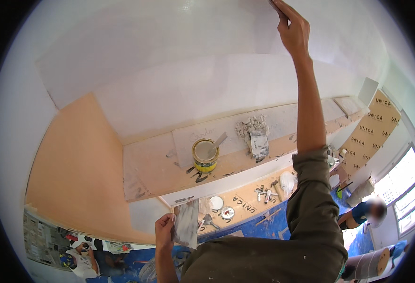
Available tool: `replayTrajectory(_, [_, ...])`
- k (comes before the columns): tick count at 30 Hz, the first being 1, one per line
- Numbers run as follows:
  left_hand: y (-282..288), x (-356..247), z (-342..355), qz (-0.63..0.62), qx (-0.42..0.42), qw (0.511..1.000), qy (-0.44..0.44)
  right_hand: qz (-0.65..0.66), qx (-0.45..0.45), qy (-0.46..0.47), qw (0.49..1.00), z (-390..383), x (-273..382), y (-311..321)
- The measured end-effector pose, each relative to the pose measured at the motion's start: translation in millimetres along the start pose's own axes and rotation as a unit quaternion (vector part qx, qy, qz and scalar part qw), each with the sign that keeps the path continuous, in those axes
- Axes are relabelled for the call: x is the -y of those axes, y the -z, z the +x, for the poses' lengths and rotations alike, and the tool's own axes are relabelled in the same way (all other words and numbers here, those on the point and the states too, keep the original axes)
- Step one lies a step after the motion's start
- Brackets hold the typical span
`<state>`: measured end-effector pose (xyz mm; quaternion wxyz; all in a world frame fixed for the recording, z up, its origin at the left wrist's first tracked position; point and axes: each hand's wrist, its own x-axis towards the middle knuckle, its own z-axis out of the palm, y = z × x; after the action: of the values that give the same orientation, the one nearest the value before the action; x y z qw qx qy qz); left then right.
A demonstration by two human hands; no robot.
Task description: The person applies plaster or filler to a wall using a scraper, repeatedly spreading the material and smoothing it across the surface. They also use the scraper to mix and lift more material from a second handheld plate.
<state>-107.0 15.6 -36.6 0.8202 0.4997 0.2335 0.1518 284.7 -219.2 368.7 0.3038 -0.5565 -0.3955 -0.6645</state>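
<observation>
Fingers of the right hand [293, 29] hide a tool cut off at top.

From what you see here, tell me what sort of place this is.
Probably a room being plastered or painted. The right hand works high on the white wall, the left hand holds a smeared board, an open tin sits on a ledge, and blue sheeting covers the floor.

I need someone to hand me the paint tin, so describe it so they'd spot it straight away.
Look at the long peach-coloured ledge running under the white wall. Near its middle stands an open yellow tin with a tool handle sticking out of it. To its right lies a putty-caked grey trowel beside rubble; the tin is the only round, yellow thing there.
</observation>
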Motion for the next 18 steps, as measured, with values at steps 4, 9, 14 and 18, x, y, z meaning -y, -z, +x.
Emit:
replayTrajectory(4, [-14, -1, 3, 0.003, 0.005, 1.0, 0.015, -0.029, 0.096, 0.058, 0.993, -43, -20, -5])
replayTrajectory(9, [-29, 0, 9, 0.018, 0.038, 0.999, 0.019, -0.076, 0.218, 0.079, 0.97, -177, 30, -7])
replayTrajectory(14, [-24, -2, 11, 0.044, 0.031, 0.998, 0.019, 0.1, 0.183, -0.118, 0.971, -181, 56, 22])
replayTrajectory(18, [-30, -8, 11, 0.037, 0.031, 0.999, 0.012, 0.108, 0.112, -0.293, 0.943, -128, 45, 47])
